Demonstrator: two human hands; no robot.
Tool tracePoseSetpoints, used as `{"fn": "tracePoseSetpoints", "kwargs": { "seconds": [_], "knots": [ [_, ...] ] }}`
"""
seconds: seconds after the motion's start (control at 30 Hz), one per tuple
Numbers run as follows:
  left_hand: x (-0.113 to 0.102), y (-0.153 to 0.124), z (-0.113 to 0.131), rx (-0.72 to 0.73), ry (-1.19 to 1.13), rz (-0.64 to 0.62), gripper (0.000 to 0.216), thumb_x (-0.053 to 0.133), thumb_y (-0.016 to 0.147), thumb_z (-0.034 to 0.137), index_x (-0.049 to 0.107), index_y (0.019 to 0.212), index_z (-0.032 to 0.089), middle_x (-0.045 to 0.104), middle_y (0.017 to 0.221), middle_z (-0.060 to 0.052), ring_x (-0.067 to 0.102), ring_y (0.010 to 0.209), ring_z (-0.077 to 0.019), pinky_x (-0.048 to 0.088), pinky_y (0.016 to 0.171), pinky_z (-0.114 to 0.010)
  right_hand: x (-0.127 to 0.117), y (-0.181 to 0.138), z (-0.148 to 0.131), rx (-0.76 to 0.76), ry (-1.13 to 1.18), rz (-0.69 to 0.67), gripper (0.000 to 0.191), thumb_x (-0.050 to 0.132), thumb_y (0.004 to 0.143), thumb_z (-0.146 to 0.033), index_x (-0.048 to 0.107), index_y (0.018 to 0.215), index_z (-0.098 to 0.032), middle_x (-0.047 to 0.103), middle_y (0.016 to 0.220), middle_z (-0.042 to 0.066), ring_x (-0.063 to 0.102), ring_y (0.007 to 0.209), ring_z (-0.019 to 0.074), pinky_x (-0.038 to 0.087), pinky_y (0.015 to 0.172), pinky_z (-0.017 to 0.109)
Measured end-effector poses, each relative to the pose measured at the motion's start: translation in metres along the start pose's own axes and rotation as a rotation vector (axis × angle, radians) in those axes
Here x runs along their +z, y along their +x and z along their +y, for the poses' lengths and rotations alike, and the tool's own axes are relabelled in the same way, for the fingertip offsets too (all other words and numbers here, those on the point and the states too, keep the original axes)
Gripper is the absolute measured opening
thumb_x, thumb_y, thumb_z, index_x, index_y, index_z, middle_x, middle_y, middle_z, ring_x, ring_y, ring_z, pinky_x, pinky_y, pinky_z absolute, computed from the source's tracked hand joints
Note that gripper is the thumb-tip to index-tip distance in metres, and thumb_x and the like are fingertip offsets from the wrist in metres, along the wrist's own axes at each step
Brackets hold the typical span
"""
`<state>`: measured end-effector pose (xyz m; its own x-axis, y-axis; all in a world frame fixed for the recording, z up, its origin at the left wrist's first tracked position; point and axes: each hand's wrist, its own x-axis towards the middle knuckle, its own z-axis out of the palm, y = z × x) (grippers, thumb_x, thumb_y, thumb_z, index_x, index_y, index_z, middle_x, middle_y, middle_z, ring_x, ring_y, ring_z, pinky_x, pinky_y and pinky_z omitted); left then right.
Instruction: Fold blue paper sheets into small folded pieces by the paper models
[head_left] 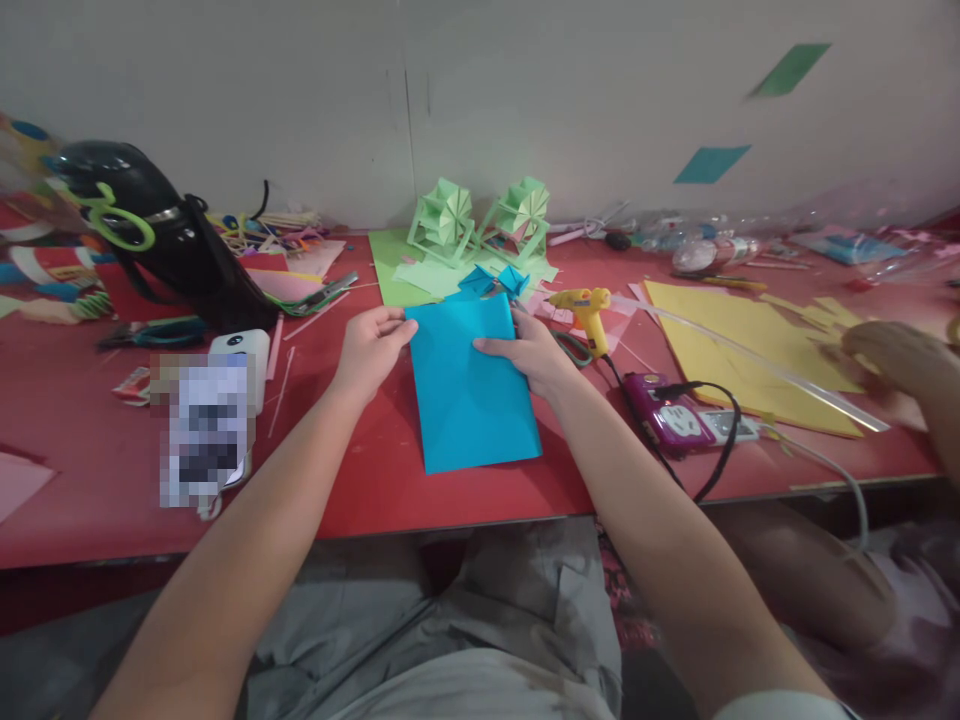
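Observation:
A sheet of blue paper [476, 400] is held above the red table, tilted toward me. My left hand [373, 350] pinches its upper left corner, thumb on top and fingers curled behind. At the upper right edge, my right hand [536, 350] grips the paper with the thumb on the front; its other fingers are mostly hidden behind. Just past the sheet lie small folded blue paper pieces [495, 282]. Behind them stand two light green folded paper wheels on stands, a left wheel [444, 220] and a right wheel [525, 215].
A yellow glue gun [591, 315] and a purple power strip [664, 415] with cables lie right. Yellow paper [735, 350] carries a clear ruler [765, 370]; another person's hand [892, 355] is beside it. Left are a black bottle [165, 240] and a white phone [255, 360].

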<state>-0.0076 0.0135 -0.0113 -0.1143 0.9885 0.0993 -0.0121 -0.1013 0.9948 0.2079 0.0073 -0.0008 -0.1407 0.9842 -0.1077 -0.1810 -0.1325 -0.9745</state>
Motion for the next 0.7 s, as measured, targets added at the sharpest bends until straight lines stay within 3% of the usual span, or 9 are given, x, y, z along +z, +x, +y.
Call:
{"fn": "tracePoseSetpoints", "kwargs": {
  "seconds": [0.7],
  "knots": [
    [-0.001, 0.0005, -0.0008, -0.022, -0.001, 0.011, 0.032, 0.081, 0.063, 0.037, 0.067, 0.084, 0.016, 0.073, 0.079, -0.006, 0.067, 0.074, -0.0205, 0.056, 0.07, -0.033, -0.0005, 0.0005, 0.0, -0.018, -0.012, -0.002, 0.057, 0.087, 0.056, -0.018, 0.065, 0.108, -0.022, 0.075, 0.109, 0.006, 0.072, 0.097, 0.0276, 0.058, 0.091, 0.051]
  ]
}}
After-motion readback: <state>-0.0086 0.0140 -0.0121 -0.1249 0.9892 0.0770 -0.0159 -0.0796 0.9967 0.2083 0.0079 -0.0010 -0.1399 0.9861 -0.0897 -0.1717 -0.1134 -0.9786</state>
